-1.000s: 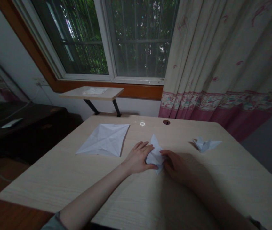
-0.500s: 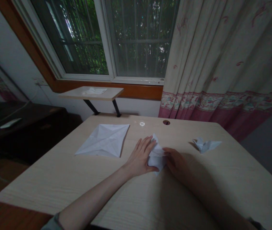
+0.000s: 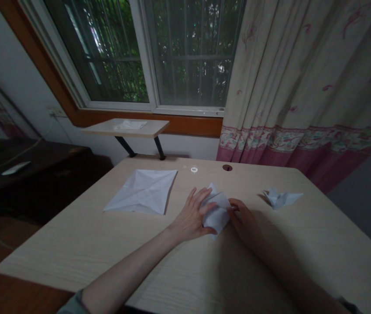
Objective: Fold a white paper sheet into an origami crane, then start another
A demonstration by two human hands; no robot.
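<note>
Left hand (image 3: 192, 219) curls its fingers over the folded white paper (image 3: 217, 218) near the middle of the counter (image 3: 74, 257), and the right hand (image 3: 244, 222) pinches its edge. A flap now lifts where it lay flatter before. A creased square sheet (image 3: 141, 191) lies to the left, a folded paper bird (image 3: 280, 198) to the right.

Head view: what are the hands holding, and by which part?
A folded white paper, held at its sides by the left hand and right hand.

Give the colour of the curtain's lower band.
The band is pink under a floral strip, in the head view.
</note>
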